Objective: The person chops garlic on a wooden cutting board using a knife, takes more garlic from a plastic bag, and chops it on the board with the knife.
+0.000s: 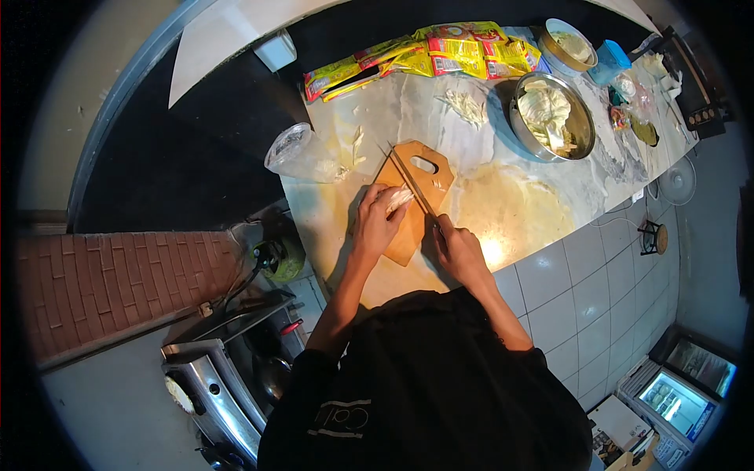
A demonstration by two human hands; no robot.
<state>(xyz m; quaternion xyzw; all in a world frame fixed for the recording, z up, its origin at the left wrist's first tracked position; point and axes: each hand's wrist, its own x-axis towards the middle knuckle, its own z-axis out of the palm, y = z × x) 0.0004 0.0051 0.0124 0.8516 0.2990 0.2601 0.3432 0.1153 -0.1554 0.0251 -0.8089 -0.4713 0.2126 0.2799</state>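
Note:
A wooden cutting board (410,232) with a handle slot lies on the marble-look counter in front of me. My left hand (374,221) is closed on a pale, stringy piece that looks like oyster mushroom (400,197), pressing it to the board. In my right hand (462,253), wrapped round the handle, is a knife (411,180); its blade points away from me, beside the pale piece. A small cut bit rests near the board's slot. Left of the board, a clear plastic bag (302,157) lies with thin pale shreds (358,145) next to it.
A metal bowl (580,135) holds pale frilly pieces at the right. Behind lie several yellow packets (455,51), a second bowl (548,49) and a blue cup (609,63). A shred pile (465,107) sits mid-counter. A stove (212,385) stands at lower left.

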